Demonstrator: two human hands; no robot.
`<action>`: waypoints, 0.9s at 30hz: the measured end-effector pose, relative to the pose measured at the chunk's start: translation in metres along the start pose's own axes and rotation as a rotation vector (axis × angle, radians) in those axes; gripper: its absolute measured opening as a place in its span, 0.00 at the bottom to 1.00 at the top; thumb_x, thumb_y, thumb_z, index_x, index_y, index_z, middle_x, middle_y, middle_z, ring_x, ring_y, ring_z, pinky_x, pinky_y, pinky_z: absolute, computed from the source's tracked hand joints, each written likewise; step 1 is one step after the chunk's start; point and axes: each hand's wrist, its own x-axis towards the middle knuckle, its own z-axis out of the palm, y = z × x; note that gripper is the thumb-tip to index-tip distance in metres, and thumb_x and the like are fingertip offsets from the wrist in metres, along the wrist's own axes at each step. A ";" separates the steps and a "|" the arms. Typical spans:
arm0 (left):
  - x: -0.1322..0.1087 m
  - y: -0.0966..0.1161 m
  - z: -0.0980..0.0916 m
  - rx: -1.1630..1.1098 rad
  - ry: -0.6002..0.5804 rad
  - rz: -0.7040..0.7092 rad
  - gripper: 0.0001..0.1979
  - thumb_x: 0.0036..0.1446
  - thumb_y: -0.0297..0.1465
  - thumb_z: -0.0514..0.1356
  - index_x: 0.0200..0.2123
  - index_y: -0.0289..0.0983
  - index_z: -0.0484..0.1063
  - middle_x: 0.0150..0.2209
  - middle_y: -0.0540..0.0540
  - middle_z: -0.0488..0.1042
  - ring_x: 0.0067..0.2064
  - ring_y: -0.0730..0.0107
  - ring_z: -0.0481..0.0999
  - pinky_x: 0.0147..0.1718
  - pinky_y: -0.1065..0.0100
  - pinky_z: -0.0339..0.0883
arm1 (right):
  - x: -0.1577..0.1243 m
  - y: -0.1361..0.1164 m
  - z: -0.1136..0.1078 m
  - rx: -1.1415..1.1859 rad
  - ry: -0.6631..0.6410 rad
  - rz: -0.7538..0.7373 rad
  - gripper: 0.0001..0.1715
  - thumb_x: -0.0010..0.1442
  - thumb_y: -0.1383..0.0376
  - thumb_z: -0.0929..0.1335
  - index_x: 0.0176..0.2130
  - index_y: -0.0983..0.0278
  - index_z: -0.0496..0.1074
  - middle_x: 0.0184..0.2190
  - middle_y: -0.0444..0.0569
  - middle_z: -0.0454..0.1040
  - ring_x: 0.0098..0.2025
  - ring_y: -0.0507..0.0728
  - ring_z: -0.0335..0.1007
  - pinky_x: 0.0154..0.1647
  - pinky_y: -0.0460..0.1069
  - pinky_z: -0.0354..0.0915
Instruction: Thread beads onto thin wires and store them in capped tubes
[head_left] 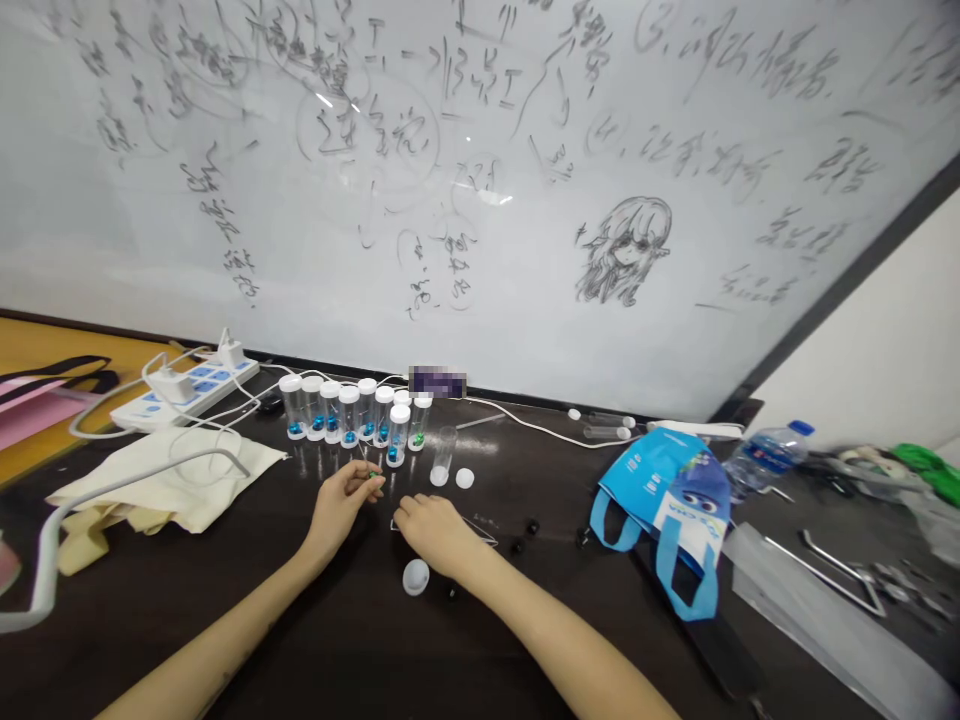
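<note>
My left hand [343, 503] hovers over the dark table [300, 640], its fingers pinched on a small green bead [372, 475]. My right hand [431, 533] lies palm down beside it, fingers curled over a small clear plastic bag [480, 528]; what the fingers hold is hidden. Just behind the hands stands a row of clear vials [349, 410] with white caps and blue beads inside. One open empty vial [443, 455] stands to their right with a loose white cap [465, 478] beside it. Another white cap [415, 577] lies near my right wrist.
A white power strip [187, 390] with cables and a cream cloth bag [161, 480] lie at the left. A blue tote bag [671, 500], a water bottle [765, 455] and metal parts [840, 575] lie at the right. A scribbled whiteboard [480, 180] fills the back.
</note>
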 end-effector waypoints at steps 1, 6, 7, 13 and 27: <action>-0.001 0.001 0.001 -0.007 0.000 -0.002 0.12 0.52 0.38 0.64 0.35 0.36 0.72 0.30 0.49 0.75 0.29 0.65 0.78 0.29 0.67 0.72 | -0.004 0.003 0.000 0.004 0.001 0.019 0.06 0.65 0.75 0.64 0.39 0.70 0.71 0.37 0.54 0.75 0.39 0.59 0.71 0.37 0.51 0.66; -0.009 0.005 0.008 -0.024 -0.041 -0.001 0.11 0.54 0.38 0.63 0.35 0.36 0.72 0.27 0.50 0.74 0.27 0.67 0.76 0.28 0.68 0.70 | -0.031 0.022 -0.008 0.062 0.023 0.117 0.06 0.67 0.67 0.66 0.36 0.64 0.72 0.36 0.47 0.76 0.38 0.56 0.73 0.38 0.47 0.65; -0.011 0.005 0.010 -0.024 -0.050 0.001 0.10 0.54 0.37 0.63 0.35 0.36 0.73 0.27 0.51 0.74 0.27 0.67 0.75 0.28 0.69 0.69 | -0.039 0.028 -0.011 0.075 0.036 0.150 0.06 0.67 0.65 0.67 0.37 0.63 0.72 0.36 0.45 0.76 0.39 0.55 0.73 0.39 0.46 0.65; -0.018 0.002 0.021 -0.046 -0.092 0.030 0.09 0.58 0.35 0.60 0.39 0.36 0.75 0.28 0.49 0.75 0.28 0.68 0.73 0.30 0.69 0.69 | -0.090 0.076 -0.034 0.022 0.113 0.431 0.12 0.72 0.66 0.60 0.39 0.62 0.71 0.37 0.45 0.76 0.39 0.52 0.75 0.39 0.44 0.64; -0.024 0.001 0.027 -0.113 -0.245 -0.031 0.07 0.54 0.37 0.63 0.33 0.39 0.74 0.28 0.49 0.74 0.28 0.66 0.73 0.30 0.68 0.69 | -0.130 0.099 -0.029 -0.033 -0.142 0.795 0.03 0.61 0.67 0.70 0.34 0.62 0.76 0.35 0.51 0.78 0.36 0.63 0.79 0.27 0.47 0.59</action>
